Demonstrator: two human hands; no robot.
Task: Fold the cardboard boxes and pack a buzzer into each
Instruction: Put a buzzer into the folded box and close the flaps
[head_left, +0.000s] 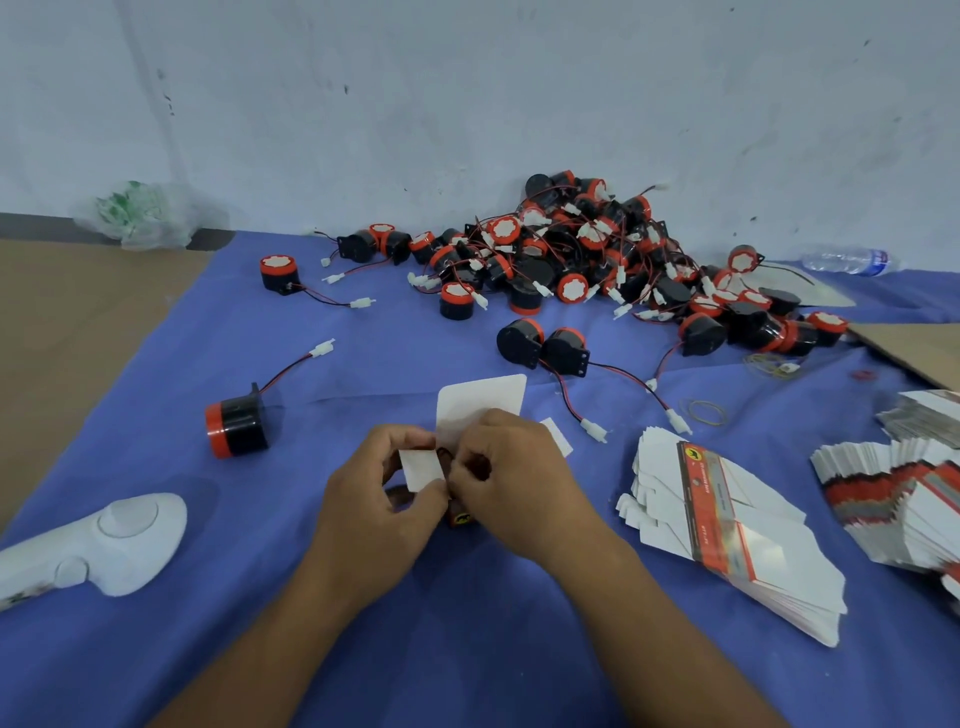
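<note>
Head cam: both hands meet near the middle of the blue cloth, working one small cardboard box. Left hand has its fingers pinched on a white side flap, right hand grips the box from the right, and the top flap sticks up behind them. A lone buzzer lies just left. Big buzzer pile far right by the wall, flat box stacks near right.

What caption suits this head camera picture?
Both hands, left hand and right hand, fold a cardboard box beside piled buzzers.
</note>
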